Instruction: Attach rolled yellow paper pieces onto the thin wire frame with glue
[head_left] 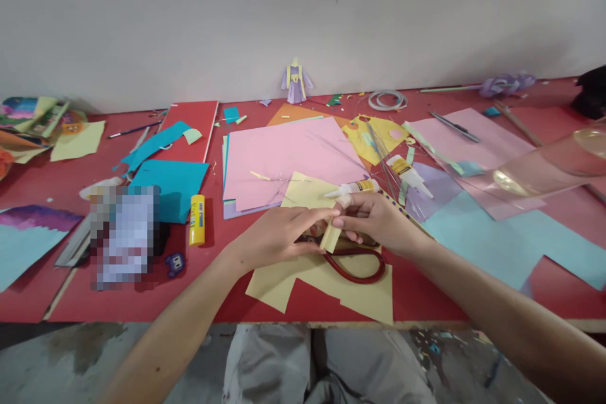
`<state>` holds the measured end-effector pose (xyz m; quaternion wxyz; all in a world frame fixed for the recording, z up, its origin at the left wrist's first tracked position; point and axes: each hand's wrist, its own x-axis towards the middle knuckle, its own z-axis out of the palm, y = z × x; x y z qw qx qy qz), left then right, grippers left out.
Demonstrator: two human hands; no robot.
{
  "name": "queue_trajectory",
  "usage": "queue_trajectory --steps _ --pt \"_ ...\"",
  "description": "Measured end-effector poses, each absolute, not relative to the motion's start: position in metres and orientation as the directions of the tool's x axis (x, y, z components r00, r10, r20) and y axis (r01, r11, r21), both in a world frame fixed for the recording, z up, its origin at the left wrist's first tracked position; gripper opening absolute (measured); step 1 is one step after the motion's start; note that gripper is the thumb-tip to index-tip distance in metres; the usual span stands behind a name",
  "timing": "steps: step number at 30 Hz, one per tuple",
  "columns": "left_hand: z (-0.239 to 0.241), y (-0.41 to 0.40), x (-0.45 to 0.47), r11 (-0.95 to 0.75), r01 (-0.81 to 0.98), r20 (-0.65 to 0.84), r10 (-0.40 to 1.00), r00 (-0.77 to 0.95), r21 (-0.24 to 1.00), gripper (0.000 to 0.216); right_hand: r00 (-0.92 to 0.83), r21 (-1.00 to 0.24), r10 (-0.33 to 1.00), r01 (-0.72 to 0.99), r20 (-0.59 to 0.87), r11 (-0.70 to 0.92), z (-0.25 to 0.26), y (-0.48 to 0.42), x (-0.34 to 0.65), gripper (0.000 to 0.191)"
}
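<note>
My left hand [277, 235] and my right hand [376, 219] meet above a cut sheet of pale yellow paper [326, 287] near the table's front edge. Both pinch a small folded strip of yellow paper [330, 237] between their fingertips. Red-handled scissors [357, 264] lie on the yellow sheet just under the hands. A small glue bottle [353, 188] lies just behind my right hand, and a second glue bottle [408, 173] lies further right.
The red table [426, 303] carries pink sheets [288, 161], teal paper [173, 186], light blue paper [497, 243], a yellow glue stick [197, 219], a clear plastic roll [549, 167] and a purple paper doll [296, 82] by the wall. A blurred-out object [124, 237] sits left.
</note>
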<state>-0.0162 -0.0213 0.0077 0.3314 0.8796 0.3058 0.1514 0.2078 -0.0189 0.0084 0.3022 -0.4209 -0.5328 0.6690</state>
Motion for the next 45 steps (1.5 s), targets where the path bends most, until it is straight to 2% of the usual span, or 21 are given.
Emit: queue_trajectory --steps 8,14,17,25,31,37,39,41,45 --pt "0.007 -0.023 -0.013 -0.546 0.406 0.096 0.674 0.732 0.733 0.054 -0.452 -0.963 0.86 -0.009 -0.238 -0.271 0.008 -0.02 0.21 0.035" --pt "0.004 -0.028 -0.01 -0.376 0.211 0.143 0.723 0.676 0.902 0.06 -0.569 -0.871 0.796 -0.263 -0.207 -0.414 0.006 -0.025 0.213 0.037" --pt "0.003 -0.03 -0.008 -0.323 0.154 0.153 0.75 0.644 0.934 0.06 -0.624 -0.869 0.754 -0.238 -0.206 -0.434 0.005 -0.027 0.21 0.033" --pt "0.005 -0.032 -0.004 -0.304 0.175 0.133 0.769 0.625 0.936 0.058 -0.67 -0.9 0.716 -0.169 -0.195 -0.403 0.002 -0.027 0.209 0.026" --pt "0.001 -0.03 -0.007 -0.426 0.236 0.182 0.734 0.654 0.873 0.056 -0.662 -0.89 0.721 -0.18 -0.205 -0.419 -0.001 -0.027 0.209 0.025" --pt "-0.002 -0.028 -0.011 -0.694 0.383 0.324 0.659 0.679 0.61 0.05 -0.624 -0.895 0.75 -0.176 -0.221 -0.41 -0.003 -0.026 0.207 0.026" --pt "-0.002 -0.028 -0.01 -0.708 0.401 0.328 0.655 0.681 0.582 0.049 -0.613 -0.912 0.762 -0.157 -0.21 -0.378 -0.002 -0.025 0.207 0.026" --pt "-0.002 -0.029 -0.009 -0.641 0.377 0.288 0.691 0.663 0.668 0.052 -0.62 -0.934 0.762 -0.126 -0.189 -0.335 -0.001 -0.025 0.207 0.028" --pt "0.001 -0.032 -0.004 -0.341 0.297 0.112 0.803 0.585 0.892 0.059 -0.64 -0.956 0.743 -0.044 -0.197 -0.291 0.004 -0.025 0.206 0.031"
